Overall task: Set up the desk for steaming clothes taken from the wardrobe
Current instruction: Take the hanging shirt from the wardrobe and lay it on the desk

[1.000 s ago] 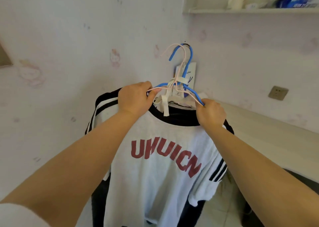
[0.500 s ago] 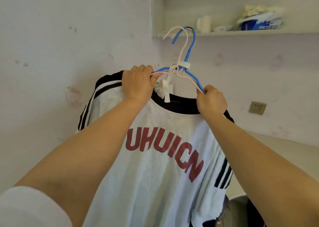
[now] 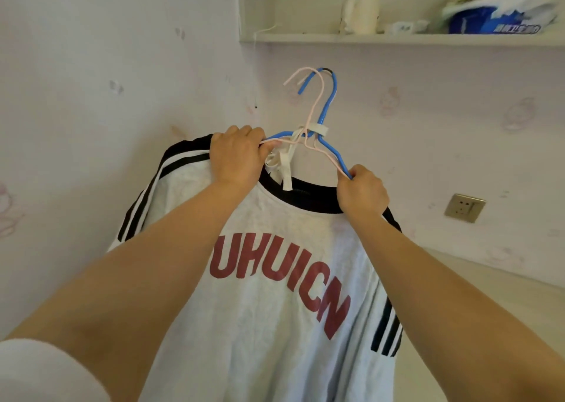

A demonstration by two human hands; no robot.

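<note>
A white T-shirt [image 3: 275, 310] with red letters, a black collar and black sleeve stripes hangs on a blue hanger [image 3: 328, 108] bundled with a thin pink one. My left hand [image 3: 237, 157] grips the hanger's left shoulder together with the shirt. My right hand [image 3: 362, 192] grips the right shoulder at the collar. The hanger hooks sit against the pink wall, over a small dark hook [image 3: 327, 70]. The pale desk top [image 3: 489, 294] lies at the lower right, partly hidden by my right arm.
A shelf [image 3: 397, 38] above holds a white roll, a small adapter and a blue-and-white package. A wall socket [image 3: 464, 207] sits to the right above the desk. The room's corner runs up the wall on the left.
Both hands have kept their grip on the hanger. The view tilted up, then settled a little lower, and the hooks that reached the shelf edge now sit lower, at the dark wall hook.
</note>
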